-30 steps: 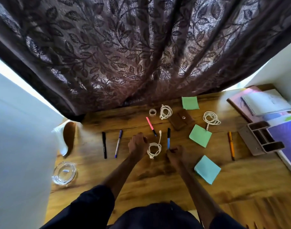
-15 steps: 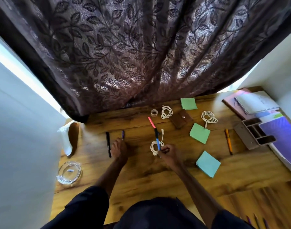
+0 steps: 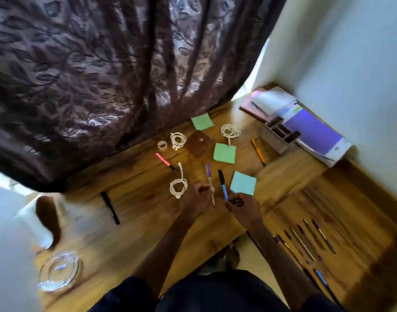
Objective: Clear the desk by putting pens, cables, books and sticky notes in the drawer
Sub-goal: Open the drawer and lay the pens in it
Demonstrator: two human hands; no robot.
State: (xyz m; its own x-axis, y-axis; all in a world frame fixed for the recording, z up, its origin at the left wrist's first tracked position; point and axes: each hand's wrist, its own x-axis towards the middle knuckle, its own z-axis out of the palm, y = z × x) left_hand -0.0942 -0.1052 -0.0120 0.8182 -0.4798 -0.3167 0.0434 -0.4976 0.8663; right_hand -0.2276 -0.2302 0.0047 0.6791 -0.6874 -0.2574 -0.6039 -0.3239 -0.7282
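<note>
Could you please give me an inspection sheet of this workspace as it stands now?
Surface: wooden desk, crowded.
Job's things: pink highlighter, orange pen, black pen, far green pad, near green pad, teal pad and books on the desk; several pens in the drawer.
Clutter: tape roll, brown wallet, organiser, glass dish.
Hands: left hand holds purple-capped pen; right hand holds blue pen.
Cables: coil by tape roll, coil past near green pad, coil by left hand.
Surroundings: patterned curtain, pale wall.
</note>
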